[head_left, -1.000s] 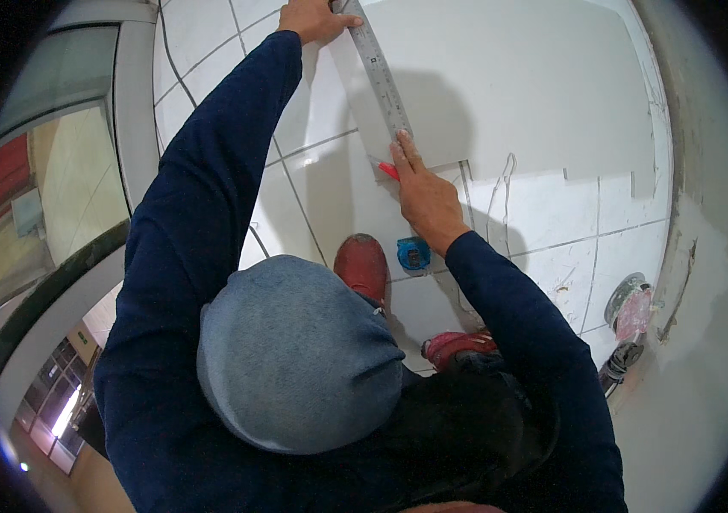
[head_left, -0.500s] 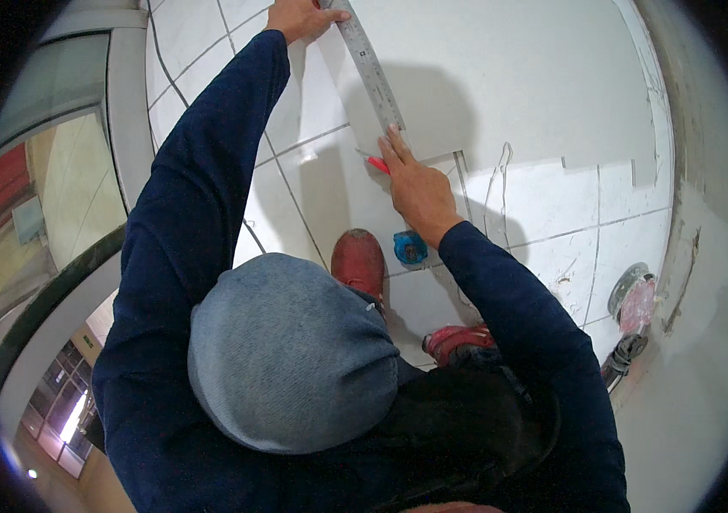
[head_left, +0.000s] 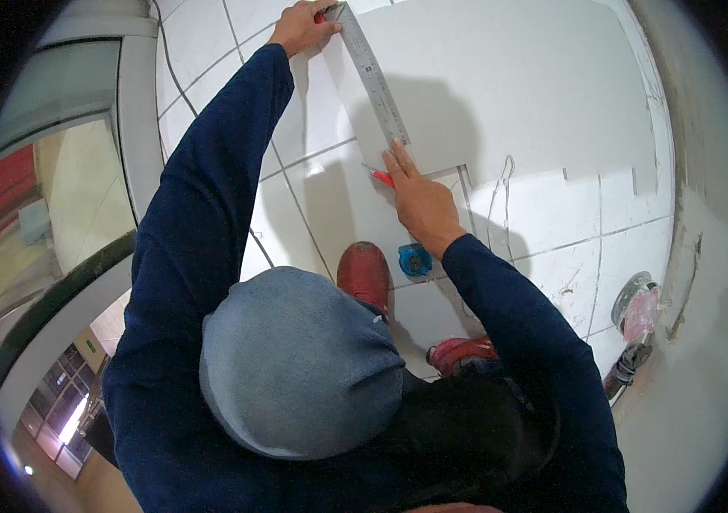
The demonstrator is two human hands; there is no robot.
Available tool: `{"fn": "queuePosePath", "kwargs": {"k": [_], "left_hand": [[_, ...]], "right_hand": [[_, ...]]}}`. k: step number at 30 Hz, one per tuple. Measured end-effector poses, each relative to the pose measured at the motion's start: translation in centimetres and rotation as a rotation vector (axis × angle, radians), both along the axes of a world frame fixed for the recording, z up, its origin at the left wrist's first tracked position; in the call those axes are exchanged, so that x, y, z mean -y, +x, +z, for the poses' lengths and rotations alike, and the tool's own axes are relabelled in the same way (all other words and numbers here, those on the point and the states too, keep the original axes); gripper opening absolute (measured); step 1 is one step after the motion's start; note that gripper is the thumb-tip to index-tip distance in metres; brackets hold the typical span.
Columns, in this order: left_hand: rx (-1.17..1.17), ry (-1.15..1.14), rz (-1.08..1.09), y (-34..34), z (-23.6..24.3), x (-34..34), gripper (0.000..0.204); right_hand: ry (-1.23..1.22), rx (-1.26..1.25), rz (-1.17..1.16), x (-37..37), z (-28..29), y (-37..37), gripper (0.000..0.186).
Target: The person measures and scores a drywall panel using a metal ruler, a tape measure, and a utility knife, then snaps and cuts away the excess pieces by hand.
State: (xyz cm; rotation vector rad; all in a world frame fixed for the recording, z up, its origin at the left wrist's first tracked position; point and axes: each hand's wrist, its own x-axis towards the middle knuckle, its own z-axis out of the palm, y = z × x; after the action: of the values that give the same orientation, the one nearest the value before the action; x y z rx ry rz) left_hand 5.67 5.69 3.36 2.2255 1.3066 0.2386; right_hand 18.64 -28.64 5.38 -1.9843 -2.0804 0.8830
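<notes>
My left hand (head_left: 304, 30) grips the far end of a long metal ruler (head_left: 371, 77), with a bit of red showing under its fingers. The ruler lies along the left side of a pale board (head_left: 535, 94) on the tiled floor. My right hand (head_left: 424, 205) rests at the ruler's near end, index and middle fingers laid on it, with a slim red-handled tool (head_left: 382, 178) with a thin metal tip held beneath, pointing leftward. A blue tape measure (head_left: 415, 259) lies just below that hand, left of my wrist.
A white wall (head_left: 706, 359) runs down the right. Beside it lie a plastered tool with a pink face (head_left: 640, 312) and black coiled cord or cloth (head_left: 633, 363). A glazed door frame (head_left: 140, 111) stands left. A cable (head_left: 172, 73) crosses the tiles. My red shoes (head_left: 362, 272) are below.
The view has shifted slightly, so the floor and things sit a little lower in the picture than half a second ago. Both hands remain on the ruler, nearly still.
</notes>
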Motion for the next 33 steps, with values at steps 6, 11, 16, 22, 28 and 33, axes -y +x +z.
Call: {"fn": "queuePosePath", "kwargs": {"k": [6,11,16,22,28,33], "left_hand": [[-0.156,0.166,-0.072,-3.0,-5.5,-3.9,0.045],[-0.255,-0.047,-0.057,1.1,-1.1,-0.9,0.080],[-0.283,0.131,0.064,2.2,2.8,2.5,0.069],[-0.369,0.093,0.040,2.6,2.8,2.8,0.080],[-0.425,0.131,-0.030,1.6,0.9,2.4,0.100],[-0.566,0.082,-0.134,2.7,1.7,5.9,0.122]], "right_hand": [[-0.082,-0.061,-0.031,-0.5,1.0,-0.2,0.060],[-0.054,-0.090,-0.061,-0.1,0.1,0.3,0.058],[-0.017,-0.109,-0.052,-0.2,-0.2,-0.1,0.057],[0.044,-0.134,-0.023,0.0,-0.1,0.2,0.056],[-0.009,-0.065,0.026,0.0,0.4,-0.1,0.056],[-0.030,-0.020,0.018,0.0,-0.1,0.0,0.064]]}}
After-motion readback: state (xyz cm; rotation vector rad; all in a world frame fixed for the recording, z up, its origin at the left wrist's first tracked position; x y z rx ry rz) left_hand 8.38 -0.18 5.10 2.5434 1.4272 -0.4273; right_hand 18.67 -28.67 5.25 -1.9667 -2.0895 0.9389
